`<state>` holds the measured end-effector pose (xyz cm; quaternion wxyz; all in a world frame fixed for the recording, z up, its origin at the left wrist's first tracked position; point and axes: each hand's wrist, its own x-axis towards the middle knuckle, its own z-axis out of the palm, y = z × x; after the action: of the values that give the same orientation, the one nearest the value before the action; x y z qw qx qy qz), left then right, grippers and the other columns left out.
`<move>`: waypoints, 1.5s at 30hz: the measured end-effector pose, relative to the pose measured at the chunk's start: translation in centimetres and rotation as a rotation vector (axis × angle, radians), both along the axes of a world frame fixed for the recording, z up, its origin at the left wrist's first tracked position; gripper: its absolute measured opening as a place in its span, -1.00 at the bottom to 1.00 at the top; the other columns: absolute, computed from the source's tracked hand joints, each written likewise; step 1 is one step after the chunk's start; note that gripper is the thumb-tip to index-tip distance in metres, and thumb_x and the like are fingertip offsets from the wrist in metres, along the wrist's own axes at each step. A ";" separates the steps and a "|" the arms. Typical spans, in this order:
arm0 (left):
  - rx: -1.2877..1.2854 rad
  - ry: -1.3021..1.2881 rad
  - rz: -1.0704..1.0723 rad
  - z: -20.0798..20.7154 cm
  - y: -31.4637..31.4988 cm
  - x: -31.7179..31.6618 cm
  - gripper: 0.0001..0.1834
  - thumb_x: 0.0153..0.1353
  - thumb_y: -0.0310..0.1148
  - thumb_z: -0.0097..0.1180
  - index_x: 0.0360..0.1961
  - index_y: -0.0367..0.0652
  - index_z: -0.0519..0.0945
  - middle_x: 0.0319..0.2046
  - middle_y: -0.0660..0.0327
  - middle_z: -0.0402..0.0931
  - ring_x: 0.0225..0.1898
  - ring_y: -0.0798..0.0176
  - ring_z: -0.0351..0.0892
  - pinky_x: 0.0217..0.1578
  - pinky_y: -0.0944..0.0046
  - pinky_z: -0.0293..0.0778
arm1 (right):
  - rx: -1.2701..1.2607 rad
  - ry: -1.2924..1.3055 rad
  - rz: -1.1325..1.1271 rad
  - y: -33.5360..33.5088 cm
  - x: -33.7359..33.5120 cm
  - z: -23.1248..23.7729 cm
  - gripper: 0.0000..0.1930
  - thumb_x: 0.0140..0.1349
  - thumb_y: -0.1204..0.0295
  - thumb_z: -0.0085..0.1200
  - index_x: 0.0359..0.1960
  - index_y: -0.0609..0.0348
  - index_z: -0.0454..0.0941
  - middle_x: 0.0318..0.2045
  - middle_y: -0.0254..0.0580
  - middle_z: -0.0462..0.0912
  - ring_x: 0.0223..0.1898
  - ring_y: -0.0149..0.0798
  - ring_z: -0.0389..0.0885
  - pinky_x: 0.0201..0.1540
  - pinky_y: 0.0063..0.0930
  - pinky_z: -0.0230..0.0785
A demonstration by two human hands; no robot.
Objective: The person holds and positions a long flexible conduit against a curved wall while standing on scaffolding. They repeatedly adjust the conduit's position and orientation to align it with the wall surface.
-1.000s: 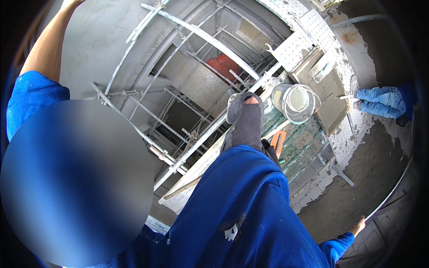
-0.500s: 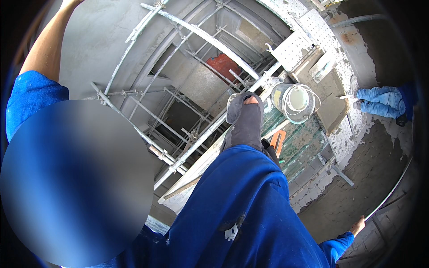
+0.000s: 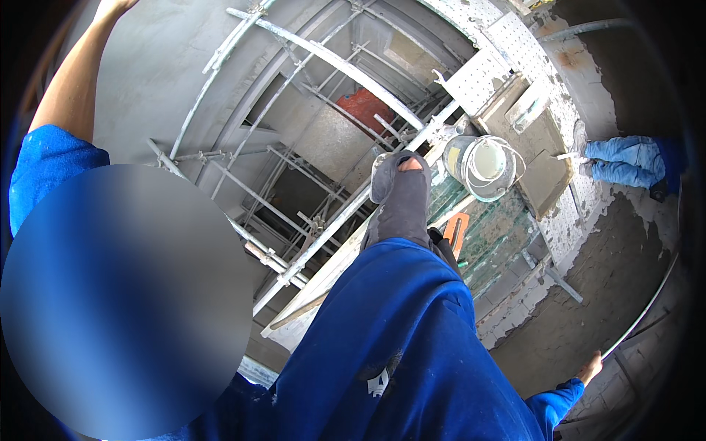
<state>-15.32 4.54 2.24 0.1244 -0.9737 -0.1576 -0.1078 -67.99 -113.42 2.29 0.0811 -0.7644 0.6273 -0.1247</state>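
Note:
My right hand (image 3: 590, 367), low at the right, is closed on the near end of a long, thin, light-coloured straightedge (image 3: 640, 322). The straightedge runs up along the wet grey plaster wall (image 3: 614, 287) and fades into the dark rim. My left arm reaches up at the far left, beside a smooth grey wall (image 3: 147, 66). Only part of my left hand (image 3: 116, 6) shows at the top edge; its fingers are cut off, so what it holds or touches is hidden.
Scaffold tubes (image 3: 353, 70) rise around an open drop beside my foot. On the planks are a bucket (image 3: 457, 158), an orange float (image 3: 456, 234) and a mortar board (image 3: 507, 95) bearing mortar and a pale trowel-like tool (image 3: 531, 109). A person in jeans (image 3: 625, 160) stands beyond.
Very little differs. The whole view has shifted slightly, and my right hand stays closed on the straightedge in nearly the same place.

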 end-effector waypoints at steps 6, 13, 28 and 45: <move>-0.039 -0.008 0.010 0.0 0.0 0.0 -0.59 0.24 -0.30 0.13 -0.17 -0.57 0.61 -0.32 -0.23 0.65 -0.31 0.01 0.74 -0.28 0.17 0.71 | 0.050 -0.069 0.002 0.2 0.1 0.1 -0.67 0.12 0.06 0.10 -0.39 0.08 0.47 -0.71 -0.41 0.19 -0.74 -0.38 0.17 -0.70 -0.37 0.06; -0.063 -0.018 0.012 -0.1 0.0 -0.1 -0.60 0.24 -0.30 0.13 -0.17 -0.57 0.61 -0.34 -0.21 0.65 -0.34 0.04 0.73 -0.32 0.20 0.72 | 0.029 -0.037 0.003 0.5 0.4 0.1 -0.68 0.12 0.07 0.09 -0.38 0.06 0.45 -0.71 -0.40 0.20 -0.74 -0.37 0.17 -0.70 -0.38 0.04; -0.011 -0.022 -0.018 0.0 -0.2 -0.3 -0.58 0.22 -0.28 0.15 -0.17 -0.56 0.62 -0.33 -0.22 0.66 -0.31 0.01 0.74 -0.28 0.17 0.71 | 0.019 -0.029 0.020 0.3 0.3 0.1 -0.68 0.13 0.05 0.11 -0.46 0.00 0.39 -0.72 -0.42 0.20 -0.75 -0.39 0.17 -0.70 -0.40 0.05; -0.029 -0.024 0.011 0.1 -0.7 -0.5 -0.60 0.23 -0.30 0.13 -0.18 -0.56 0.62 -0.32 -0.23 0.66 -0.31 0.00 0.74 -0.27 0.16 0.71 | 0.054 -0.080 -0.048 -0.1 0.1 0.0 -0.72 0.17 0.08 0.09 -0.41 -0.01 0.43 -0.74 -0.42 0.19 -0.77 -0.38 0.16 -0.72 -0.37 0.04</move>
<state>-15.85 3.80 2.29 0.1089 -0.9732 -0.1659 -0.1164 -67.89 -113.54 2.31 0.1236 -0.7410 0.6450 -0.1400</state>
